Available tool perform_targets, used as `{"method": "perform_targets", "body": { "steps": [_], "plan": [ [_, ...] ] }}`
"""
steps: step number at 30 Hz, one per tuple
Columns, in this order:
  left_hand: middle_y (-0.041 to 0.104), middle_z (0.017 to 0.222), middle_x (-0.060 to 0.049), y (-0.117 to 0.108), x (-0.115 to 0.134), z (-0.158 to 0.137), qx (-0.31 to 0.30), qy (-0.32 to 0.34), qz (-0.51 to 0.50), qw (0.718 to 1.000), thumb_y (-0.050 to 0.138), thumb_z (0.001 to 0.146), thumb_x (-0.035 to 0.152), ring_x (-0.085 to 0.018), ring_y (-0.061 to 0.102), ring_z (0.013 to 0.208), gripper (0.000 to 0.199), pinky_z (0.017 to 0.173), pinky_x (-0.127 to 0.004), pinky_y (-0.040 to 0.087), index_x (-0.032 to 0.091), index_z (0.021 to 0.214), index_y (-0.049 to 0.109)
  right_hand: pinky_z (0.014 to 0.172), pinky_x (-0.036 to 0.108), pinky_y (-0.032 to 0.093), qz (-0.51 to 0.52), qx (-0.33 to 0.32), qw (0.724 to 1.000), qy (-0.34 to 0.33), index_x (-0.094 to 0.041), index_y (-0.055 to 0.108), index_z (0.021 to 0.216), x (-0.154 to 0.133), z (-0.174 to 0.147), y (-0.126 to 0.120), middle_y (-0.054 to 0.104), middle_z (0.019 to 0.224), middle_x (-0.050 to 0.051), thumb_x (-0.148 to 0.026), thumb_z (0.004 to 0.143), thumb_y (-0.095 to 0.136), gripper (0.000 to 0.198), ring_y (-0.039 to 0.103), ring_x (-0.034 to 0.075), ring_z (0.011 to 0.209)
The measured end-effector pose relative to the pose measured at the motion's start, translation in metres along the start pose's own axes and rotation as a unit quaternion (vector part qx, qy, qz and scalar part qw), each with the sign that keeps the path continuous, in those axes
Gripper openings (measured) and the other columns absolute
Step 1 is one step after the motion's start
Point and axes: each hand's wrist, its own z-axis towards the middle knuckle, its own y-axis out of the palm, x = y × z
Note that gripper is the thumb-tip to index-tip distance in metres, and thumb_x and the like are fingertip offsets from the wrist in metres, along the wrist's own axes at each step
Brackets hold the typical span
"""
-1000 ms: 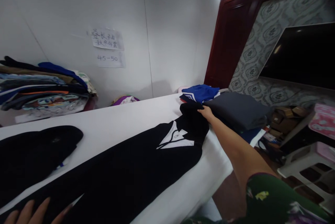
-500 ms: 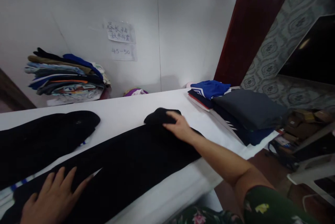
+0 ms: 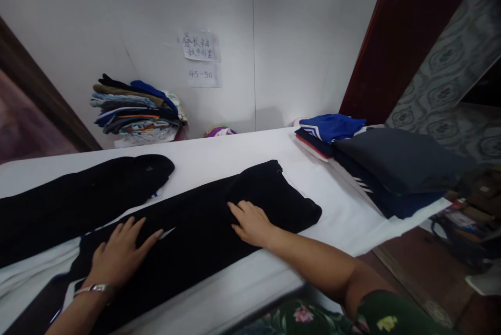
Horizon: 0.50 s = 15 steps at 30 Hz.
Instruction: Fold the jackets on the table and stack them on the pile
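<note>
A black garment [image 3: 203, 215], apparently trousers with a split between two legs, lies spread across the white-covered table [image 3: 242, 152]. My left hand [image 3: 119, 254], wearing a silver bracelet, rests on its left part with fingers spread, beside a narrow gap where white shows through. Farther right, my right hand [image 3: 250, 223] lies palm down on the wide end of the cloth, its fingers stretched out. Neither hand grips anything. The garment's right end runs from an upper corner to a rounded lower corner.
Another black garment [image 3: 82, 186] lies to the left, over something with blue and white edging. Stacked folded clothes [image 3: 136, 110] stand at the back left. At right are a blue garment [image 3: 332, 127] and a dark grey folded garment [image 3: 399, 157]. Handwritten paper notes [image 3: 201, 58] hang on the wall.
My right hand has moved from the garment's upper right corner down onto its middle, and that bunched corner now lies flatter. My left hand stays on the cloth. The view has shifted left.
</note>
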Motion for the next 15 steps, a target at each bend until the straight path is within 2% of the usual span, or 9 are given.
{"method": "perform_targets", "body": {
  "steps": [3, 6, 9, 12, 15],
  "plan": [
    [0.050, 0.138, -0.012, -0.013, 0.034, -0.006, 0.010, 0.060, -0.060, 0.996, 0.044, 0.079, 0.052, -0.027, 0.044, 0.128, 0.057, 0.104, -0.043, 0.035, 0.015, 0.121, 0.055, 0.085, 0.040, 0.047, 0.026, -0.005, 1.000, 0.003, -0.019, 0.025, 0.143, -0.001, -0.003, -0.001, 0.052, 0.114, 0.012, -0.032, 0.086, 0.053, 0.065, 0.050, 0.024, 0.101],
    [0.057, 0.131, -0.010, -0.018, 0.087, -0.015, -0.016, 0.110, -0.143, 0.984, 0.042, 0.079, 0.057, -0.026, 0.054, 0.118, 0.062, 0.099, -0.038, 0.042, 0.016, 0.125, 0.055, 0.088, 0.040, 0.046, 0.050, -0.007, 0.999, 0.002, -0.019, 0.024, 0.144, 0.000, -0.006, -0.003, 0.054, 0.117, 0.012, -0.033, 0.086, 0.053, 0.066, 0.051, 0.025, 0.104],
    [0.061, 0.124, -0.009, -0.012, 0.134, -0.014, -0.063, 0.101, -0.178, 0.977, 0.040, 0.081, 0.059, -0.025, 0.061, 0.106, 0.064, 0.091, -0.035, 0.047, 0.017, 0.128, 0.053, 0.089, 0.040, 0.045, 0.073, -0.012, 0.997, -0.008, -0.017, 0.029, 0.142, 0.004, -0.009, -0.008, 0.055, 0.121, 0.013, -0.032, 0.086, 0.053, 0.063, 0.051, 0.025, 0.108],
    [0.064, 0.116, -0.013, -0.001, 0.161, -0.003, -0.100, 0.074, -0.164, 0.979, 0.038, 0.082, 0.059, -0.026, 0.062, 0.102, 0.067, 0.088, -0.036, 0.047, 0.014, 0.131, 0.050, 0.088, 0.038, 0.046, 0.090, -0.016, 0.995, -0.032, -0.014, 0.038, 0.136, 0.010, -0.011, -0.014, 0.057, 0.121, 0.013, -0.032, 0.085, 0.055, 0.057, 0.053, 0.025, 0.108],
    [0.068, 0.101, -0.013, 0.005, 0.172, 0.005, -0.107, 0.081, -0.134, 0.982, 0.040, 0.082, 0.060, -0.028, 0.063, 0.099, 0.067, 0.086, -0.038, 0.046, 0.014, 0.130, 0.051, 0.084, 0.036, 0.047, 0.100, -0.023, 0.993, -0.055, -0.015, 0.051, 0.123, 0.015, -0.011, -0.019, 0.062, 0.112, 0.012, -0.032, 0.084, 0.056, 0.043, 0.057, 0.024, 0.102]
  ]
}}
